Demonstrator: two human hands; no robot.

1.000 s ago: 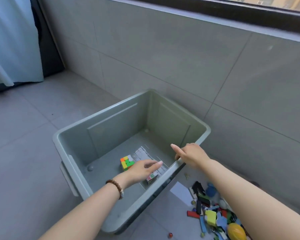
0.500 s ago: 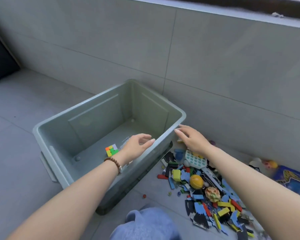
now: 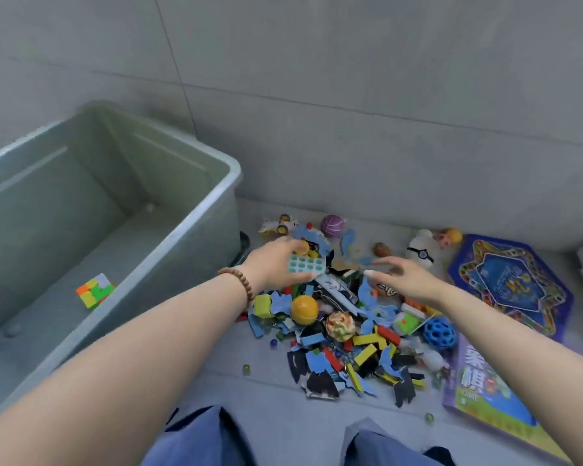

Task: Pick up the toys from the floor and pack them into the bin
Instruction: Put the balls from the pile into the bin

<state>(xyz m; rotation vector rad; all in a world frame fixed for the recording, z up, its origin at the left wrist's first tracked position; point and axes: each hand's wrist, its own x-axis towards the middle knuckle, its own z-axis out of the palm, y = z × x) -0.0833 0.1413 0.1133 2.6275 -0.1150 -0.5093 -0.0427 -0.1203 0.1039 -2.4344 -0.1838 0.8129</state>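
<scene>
Left grip [image 3: 272, 264] round teal bubble tile [image 3: 306, 264]; purple box [image 3: 478, 395], Chinese lettering blurred.

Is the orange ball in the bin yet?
No, the orange ball lies among loose toys on the floor beside the bin; a colour cube sits inside.

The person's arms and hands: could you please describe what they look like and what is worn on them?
The left forearm and right forearm are bare, with no sleeves or gloves in view. The wrist of the left hand carries a bracelet of round brown beads; that of the right hand carries nothing. Its fingernails look longish and pale.
</scene>
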